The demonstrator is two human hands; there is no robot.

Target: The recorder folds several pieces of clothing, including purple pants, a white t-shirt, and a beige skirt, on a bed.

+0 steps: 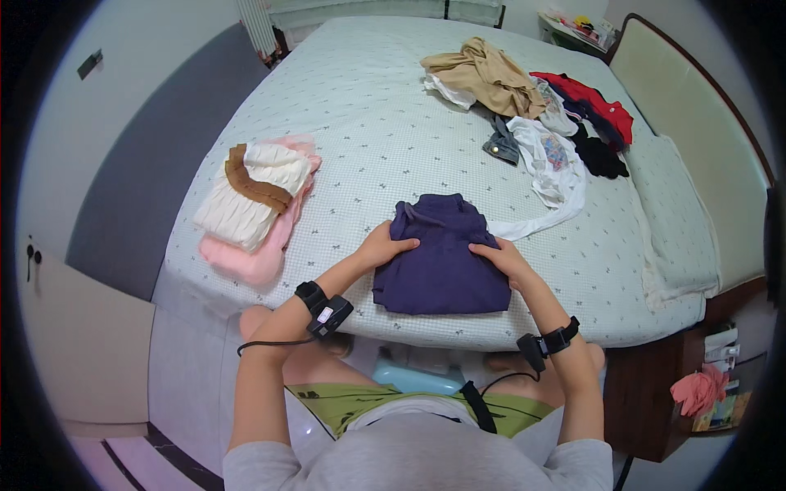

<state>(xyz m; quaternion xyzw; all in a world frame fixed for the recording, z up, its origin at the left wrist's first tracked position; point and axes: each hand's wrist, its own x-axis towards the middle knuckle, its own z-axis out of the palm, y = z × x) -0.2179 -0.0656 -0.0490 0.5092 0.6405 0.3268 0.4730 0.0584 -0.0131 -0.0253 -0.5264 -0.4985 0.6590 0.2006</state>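
Observation:
A folded dark purple garment [442, 264], with a drawstring near its far edge, lies flat at the near side of the bed. My left hand [387, 244] grips its left edge, thumb on top and the other fingers hidden beneath. On the opposite edge, my right hand [502, 258] holds it the same way. To the left rests a folded stack: a white crinkled garment [239, 202] with a brown trim band, on top of a pink sheer garment [264, 261].
A loose heap on the bed [368, 123] includes tan cloth [485, 73], a red garment [589, 98], a white printed shirt [552, 159] and black cloth [599, 153]. The headboard [681, 123] and a bedside cabinet [645, 393] with pink cloth [700, 390] stand right.

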